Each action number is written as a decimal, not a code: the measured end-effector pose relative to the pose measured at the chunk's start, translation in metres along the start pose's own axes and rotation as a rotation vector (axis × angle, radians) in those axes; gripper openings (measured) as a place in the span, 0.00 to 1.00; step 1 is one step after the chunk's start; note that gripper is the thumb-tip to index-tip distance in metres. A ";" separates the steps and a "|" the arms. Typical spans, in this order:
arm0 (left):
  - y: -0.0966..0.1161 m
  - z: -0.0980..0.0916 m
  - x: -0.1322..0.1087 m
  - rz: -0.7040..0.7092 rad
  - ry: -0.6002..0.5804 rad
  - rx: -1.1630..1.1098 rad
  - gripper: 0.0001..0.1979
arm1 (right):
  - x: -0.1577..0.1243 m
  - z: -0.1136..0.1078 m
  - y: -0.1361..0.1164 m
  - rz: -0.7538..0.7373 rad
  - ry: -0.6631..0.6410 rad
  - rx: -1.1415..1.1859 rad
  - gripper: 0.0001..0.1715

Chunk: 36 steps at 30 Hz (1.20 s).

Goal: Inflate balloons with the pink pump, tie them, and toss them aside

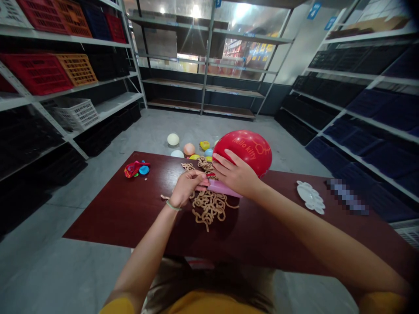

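red balloon point(248, 150) carrying "hello kitty" in orange script w/ a small line drawing beside it, blue signs point(313, 9) hanging atop the back racks, chars too small to read, pixelated patch point(347, 197) lying on counter point(131, 209), illegible

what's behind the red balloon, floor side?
On the floor: white balloon, orange balloon, blue balloon, some cut off by the table edge. The red balloon hides whatever lies further right.

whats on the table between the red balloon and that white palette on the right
Nothing: the head view shows only bare dark tabletop between the red balloon and the white palette.
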<state>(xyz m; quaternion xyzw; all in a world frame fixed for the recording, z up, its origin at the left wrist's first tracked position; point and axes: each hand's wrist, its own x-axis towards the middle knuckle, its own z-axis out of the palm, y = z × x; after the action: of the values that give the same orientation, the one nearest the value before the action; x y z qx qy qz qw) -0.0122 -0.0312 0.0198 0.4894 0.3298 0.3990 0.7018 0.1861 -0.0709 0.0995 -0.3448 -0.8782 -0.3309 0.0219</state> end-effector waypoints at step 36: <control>0.038 -0.091 -0.049 0.314 0.484 0.323 0.11 | -0.002 0.064 -0.064 0.272 0.056 0.646 0.13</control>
<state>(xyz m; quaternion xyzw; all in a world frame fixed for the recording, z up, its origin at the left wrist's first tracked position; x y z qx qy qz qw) -0.1213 -0.0285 0.0316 0.5302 0.4665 0.5494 0.4465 0.1601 -0.0682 0.0128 -0.4245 -0.8827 -0.0395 0.1978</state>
